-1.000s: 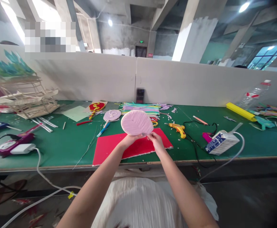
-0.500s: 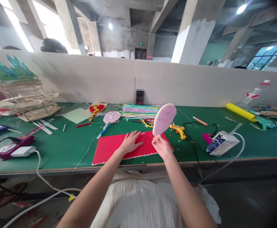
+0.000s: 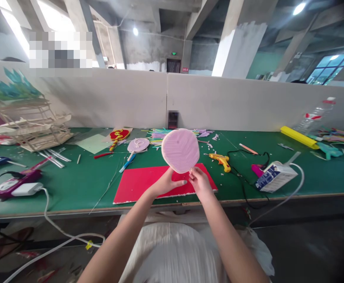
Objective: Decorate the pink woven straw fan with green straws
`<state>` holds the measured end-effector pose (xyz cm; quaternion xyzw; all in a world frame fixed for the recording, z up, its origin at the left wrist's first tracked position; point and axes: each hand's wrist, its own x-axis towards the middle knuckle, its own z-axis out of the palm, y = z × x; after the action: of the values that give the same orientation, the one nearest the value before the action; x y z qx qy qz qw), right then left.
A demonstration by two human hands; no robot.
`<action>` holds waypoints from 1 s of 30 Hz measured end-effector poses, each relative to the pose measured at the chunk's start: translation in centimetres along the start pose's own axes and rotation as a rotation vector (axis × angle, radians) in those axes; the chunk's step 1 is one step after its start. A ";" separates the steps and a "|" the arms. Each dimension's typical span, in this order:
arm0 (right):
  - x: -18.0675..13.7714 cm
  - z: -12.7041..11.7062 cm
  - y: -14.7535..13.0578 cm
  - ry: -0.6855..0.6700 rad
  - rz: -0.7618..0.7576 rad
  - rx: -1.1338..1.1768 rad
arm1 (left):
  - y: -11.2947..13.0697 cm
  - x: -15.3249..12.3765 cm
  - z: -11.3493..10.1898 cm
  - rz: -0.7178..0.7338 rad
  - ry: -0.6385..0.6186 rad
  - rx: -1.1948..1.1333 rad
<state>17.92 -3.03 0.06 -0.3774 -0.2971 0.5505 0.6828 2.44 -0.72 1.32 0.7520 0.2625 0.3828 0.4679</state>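
Observation:
My right hand (image 3: 200, 182) pinches a flat, rounded lilac panel (image 3: 180, 151) with a pale edge by its lower right rim. The panel stands upright, its ribbed face toward me. My left hand (image 3: 167, 184) is just below it, thumb stretched out to the right; the panel hides the other fingertips. Beneath both hands lies a red board (image 3: 136, 181) with a ragged white front edge. Beyond it, to the left, are a lilac round fan-like piece (image 3: 138, 144) and a red fan-like piece with yellow trim (image 3: 120, 135).
Pastel strips (image 3: 157, 135) lie behind the panel. A yellow glue gun (image 3: 221, 161) and a drink carton (image 3: 275, 177) are on the right. A power strip (image 3: 17, 182) and a layered wooden model (image 3: 39, 125) stand left. A pale partition (image 3: 233, 102) borders the back.
My right hand has brought the lilac panel left and turned its face toward me. My left hand has shifted slightly right and down, now just below the panel.

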 end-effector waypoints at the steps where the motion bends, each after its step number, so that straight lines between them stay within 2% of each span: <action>1: -0.4 0.5 0.1 0.024 0.003 -0.034 | 0.5 0.0 0.5 -0.008 0.036 -0.080; 2: -0.9 1.1 0.1 0.040 0.010 -0.073 | 0.9 0.0 1.0 -0.037 0.106 -0.148; 5: -2.0 2.6 0.4 0.092 0.002 -0.182 | 1.1 0.3 2.0 -0.107 0.549 -0.326; 7: -2.5 3.3 0.5 0.116 -0.026 -0.222 | 1.1 0.5 2.1 -0.149 0.662 -0.381; 13: -3.1 4.2 0.4 0.075 -0.108 -0.321 | 1.6 0.5 1.4 -0.232 0.696 -0.515; 17: -2.9 3.9 0.5 -0.007 -0.137 -0.397 | 1.0 0.6 0.9 -0.318 0.730 -0.571; 22: -2.6 3.4 0.8 -0.084 -0.052 -0.463 | -0.4 0.5 -0.1 -0.387 0.724 -0.525; 26: -2.4 3.3 0.8 -0.095 -0.012 -0.439 | -0.8 0.5 -0.2 -0.369 0.704 -0.534; 30: -2.2 3.1 0.9 -0.021 -0.067 -0.350 | -0.3 0.8 0.4 -0.273 0.569 -0.608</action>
<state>14.43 -4.54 1.00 -0.4746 -0.4080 0.4713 0.6214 3.21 -0.20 1.20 0.4033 0.3533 0.5691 0.6234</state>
